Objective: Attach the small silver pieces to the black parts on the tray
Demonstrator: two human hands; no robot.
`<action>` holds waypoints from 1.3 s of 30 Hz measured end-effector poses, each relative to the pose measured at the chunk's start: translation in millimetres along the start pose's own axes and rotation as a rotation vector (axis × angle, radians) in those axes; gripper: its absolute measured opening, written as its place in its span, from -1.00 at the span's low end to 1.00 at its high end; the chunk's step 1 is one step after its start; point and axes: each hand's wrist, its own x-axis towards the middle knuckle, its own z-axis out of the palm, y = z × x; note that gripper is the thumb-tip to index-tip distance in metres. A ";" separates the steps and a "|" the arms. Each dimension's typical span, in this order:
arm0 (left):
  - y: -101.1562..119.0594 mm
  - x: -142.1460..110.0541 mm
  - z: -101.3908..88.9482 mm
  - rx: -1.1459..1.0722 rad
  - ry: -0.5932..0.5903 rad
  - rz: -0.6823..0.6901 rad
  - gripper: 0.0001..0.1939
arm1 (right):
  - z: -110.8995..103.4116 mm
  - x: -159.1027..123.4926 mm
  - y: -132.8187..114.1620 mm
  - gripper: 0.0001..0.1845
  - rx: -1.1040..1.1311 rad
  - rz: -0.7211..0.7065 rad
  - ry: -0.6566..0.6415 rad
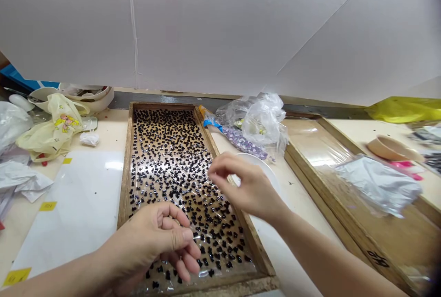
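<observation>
A long wooden-framed tray lined with clear film stands before me, scattered with many small glossy black bow-shaped pieces. Over its near part hovers my left hand, palm turned inward, fingers loosely bent and apart; nothing shows in it. Above the tray's right side is my right hand, with thumb and forefinger brought together in a pinch. Whatever is between those fingertips, if anything, is too small to make out. Behind the right hand, a white round dish is partly hidden.
Right of the dish lies a second wooden-framed tray with a silver pouch on it. Clear plastic bags and a purple patterned packet lie between the trays. A yellow bag sits left; a white panel hangs across the back.
</observation>
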 end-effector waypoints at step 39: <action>-1.6 1.4 -3.0 0.034 0.002 -0.007 -0.76 | 8.6 35.9 83.5 -0.71 -0.858 0.039 -0.162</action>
